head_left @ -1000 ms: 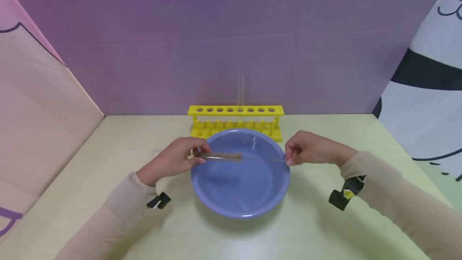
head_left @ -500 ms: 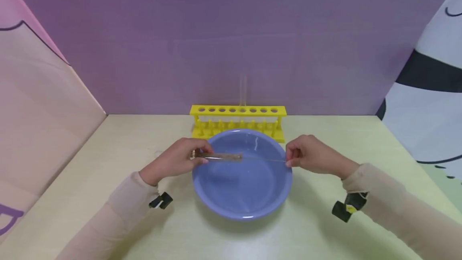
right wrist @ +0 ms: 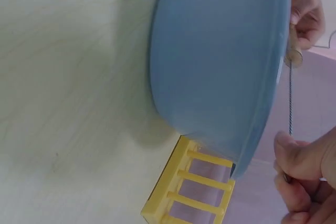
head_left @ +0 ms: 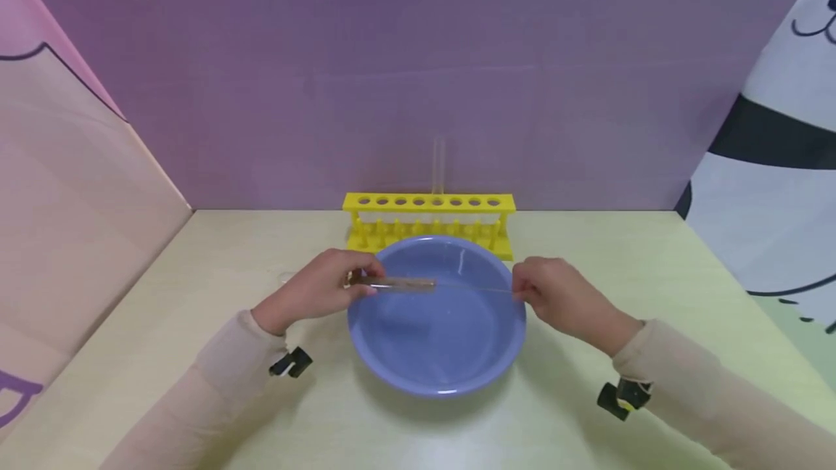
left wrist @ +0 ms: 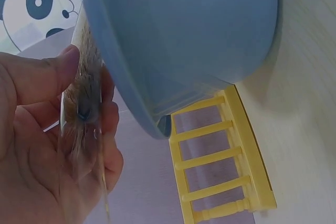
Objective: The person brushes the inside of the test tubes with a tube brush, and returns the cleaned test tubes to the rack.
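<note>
Over the blue basin, my left hand grips a clear glass test tube lying almost level, its mouth toward the right. Brown bristles of a test tube brush show inside the glass in the left wrist view. The brush's twisted wire runs out of the tube's mouth to my right hand, which pinches it between thumb and fingers at the basin's right rim. In the right wrist view, the wire's end pokes out below the thumb.
A yellow test tube rack stands right behind the basin. One clear tube rises from it. Part of a small clear object shows on the table beyond my left hand. A purple backdrop closes off the back.
My right hand has turned, its back now more upward and its wrist lower. It has shifted slightly left with the wire. My left hand and the tube stay nearly in place.
</note>
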`<state>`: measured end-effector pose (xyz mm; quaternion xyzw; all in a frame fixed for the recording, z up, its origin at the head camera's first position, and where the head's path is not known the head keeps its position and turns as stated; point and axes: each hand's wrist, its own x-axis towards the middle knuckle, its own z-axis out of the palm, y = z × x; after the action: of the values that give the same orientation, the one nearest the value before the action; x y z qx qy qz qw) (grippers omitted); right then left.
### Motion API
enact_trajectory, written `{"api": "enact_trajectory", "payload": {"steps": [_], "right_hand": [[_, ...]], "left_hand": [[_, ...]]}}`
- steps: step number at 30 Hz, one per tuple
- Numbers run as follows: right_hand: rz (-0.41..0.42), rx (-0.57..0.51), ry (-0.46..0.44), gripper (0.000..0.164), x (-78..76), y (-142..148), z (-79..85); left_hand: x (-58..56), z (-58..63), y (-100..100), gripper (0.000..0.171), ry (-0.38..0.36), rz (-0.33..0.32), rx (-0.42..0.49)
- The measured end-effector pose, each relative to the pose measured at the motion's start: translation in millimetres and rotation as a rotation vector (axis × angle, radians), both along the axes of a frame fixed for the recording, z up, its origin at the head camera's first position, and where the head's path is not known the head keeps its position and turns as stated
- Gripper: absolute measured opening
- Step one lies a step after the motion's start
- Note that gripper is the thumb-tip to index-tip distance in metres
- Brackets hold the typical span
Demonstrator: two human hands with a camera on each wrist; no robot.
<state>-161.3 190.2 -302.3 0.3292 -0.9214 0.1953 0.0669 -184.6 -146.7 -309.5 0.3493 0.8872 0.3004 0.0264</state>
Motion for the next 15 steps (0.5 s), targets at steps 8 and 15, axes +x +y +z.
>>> {"api": "enact_trajectory", "payload": {"steps": [8,15], "right_hand": [[0.012,0.068,0.392,0.028,6.2,-6,-9.1],[0.031,0.069,0.497,0.025,6.5,-5,-14.7]], "left_hand": [[-2.6,-2.6,1,0.014,-0.063,0.009,0.008],[-3.3,-3.2,3,0.014,-0.09,0.009,0.009]]}}
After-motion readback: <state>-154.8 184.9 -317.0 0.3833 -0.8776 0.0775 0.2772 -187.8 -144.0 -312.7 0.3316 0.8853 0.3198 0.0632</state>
